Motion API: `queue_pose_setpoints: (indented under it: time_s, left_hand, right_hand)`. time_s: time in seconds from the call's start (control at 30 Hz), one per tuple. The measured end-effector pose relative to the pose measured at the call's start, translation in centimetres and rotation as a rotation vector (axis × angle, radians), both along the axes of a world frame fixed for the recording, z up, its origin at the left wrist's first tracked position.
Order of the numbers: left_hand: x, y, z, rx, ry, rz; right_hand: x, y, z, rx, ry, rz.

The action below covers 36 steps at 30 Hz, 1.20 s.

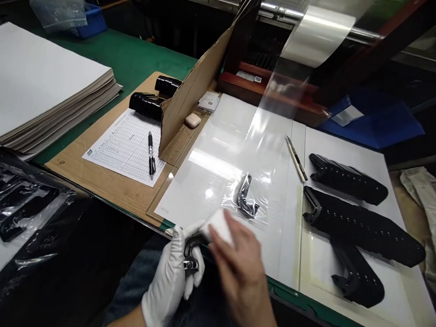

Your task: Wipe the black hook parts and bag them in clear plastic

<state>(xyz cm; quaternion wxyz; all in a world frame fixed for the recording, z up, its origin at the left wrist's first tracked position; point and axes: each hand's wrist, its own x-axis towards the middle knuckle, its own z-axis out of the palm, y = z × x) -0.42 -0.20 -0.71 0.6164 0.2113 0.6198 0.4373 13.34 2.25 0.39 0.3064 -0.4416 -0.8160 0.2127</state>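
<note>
My left hand, in a white glove, is closed around a small, glossy black bracket-like part with a curved arm and holes at its lower end. My bare right hand grips a white wiping pad or folded cloth at the upper end of that part. Whether the pad touches it, I cannot tell. Just beyond my hands, a similar black part lies with clear plastic film around or under it on the white table sheet.
Several rows of black parts stand to the right, near a pen-like tool. A film roll hangs behind. Leftward are a cardboard divider, a gridded paper with a pen, stacked sheets and bagged parts.
</note>
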Motion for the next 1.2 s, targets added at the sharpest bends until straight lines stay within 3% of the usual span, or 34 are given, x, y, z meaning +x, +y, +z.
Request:
queue_pose_setpoints:
  time_s: [0.07,0.2,0.3,0.43,0.57,0.67,0.8,0.9,1.2]
  left_hand:
    - [0.3,0.3,0.1,-0.052,-0.079,-0.021]
    - [0.2,0.6,0.4,-0.053,-0.132,-0.026]
    - [0.2,0.7,0.5,-0.048,-0.119,-0.023]
    - [0.4,0.7,0.4,-0.064,-0.134,0.036]
    - [0.8,0.6,0.1,-0.061,-0.128,0.052]
    - [1.1,0.4,0.0,-0.020,-0.096,0.061]
    - [1.5,0.3,0.2,-0.032,-0.045,0.011]
    - [1.6,0.2,0.2,0.056,-0.051,0.013]
    - [1.3,0.3,0.5,-0.027,0.068,-0.108]
  right_hand:
    - [0.5,0.2,0.0,-0.018,0.011,-0.027]
    - [1.5,0.4,0.0,-0.002,0.027,0.130]
    - [1.3,0.0,-0.2,0.016,-0.012,-0.011]
    - [0.3,-1.2,-0.5,0.079,-0.036,-0.060]
    - [-0.3,-2.2,-0.7,0.056,-0.124,-0.266]
    - [-0.4,-2.6,-0.9,0.053,-0.141,-0.243]
    - [-0.2,-2.7,-1.1,0.061,-0.141,-0.360]
    - [-0.1,-2.8,-1.0,0.054,-0.126,-0.310]
    - [0.9,-2.8,-2.0,0.053,-0.139,-0.417]
